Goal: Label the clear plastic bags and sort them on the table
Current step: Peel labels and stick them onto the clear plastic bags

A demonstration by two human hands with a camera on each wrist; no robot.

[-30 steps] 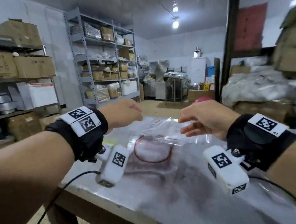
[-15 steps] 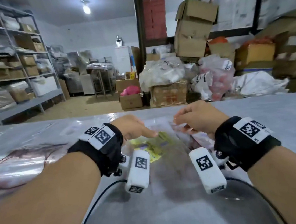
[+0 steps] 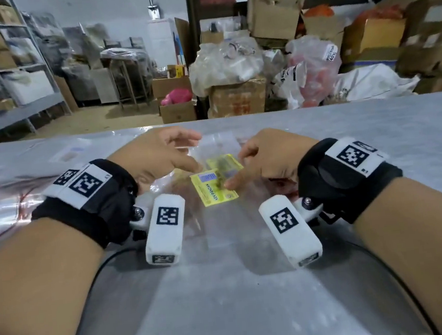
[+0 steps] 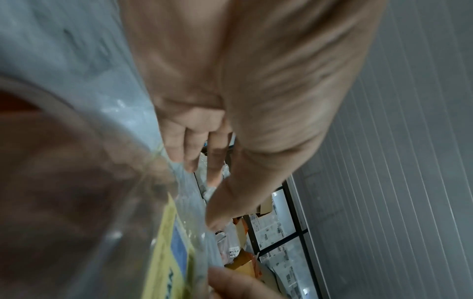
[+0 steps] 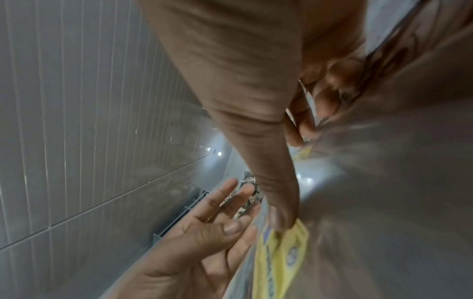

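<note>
A clear plastic bag (image 3: 213, 146) lies flat on the steel table (image 3: 254, 286) between my hands. Two yellow labels show on it, the nearer one (image 3: 213, 191) printed with a blue patch, the other (image 3: 226, 164) just behind. My right hand (image 3: 241, 166) presses its thumb on the nearer label (image 5: 279, 254) while its curled fingers bunch the plastic. My left hand (image 3: 183, 156) hovers over the bag's left side with relaxed fingers, its thumb tip touching the film (image 4: 202, 212). The bag's contents are blurred.
Another clear bag (image 3: 4, 195) with a red ring inside lies at the table's left. A flat bag with a pale label (image 3: 68, 154) sits at the far left edge. Boxes, sacks and shelving crowd the floor beyond the table.
The view swung right, away from the red-ring bag. Both hands moved onto the yellow-labelled bag, and the right thumb came down on the nearer label.
</note>
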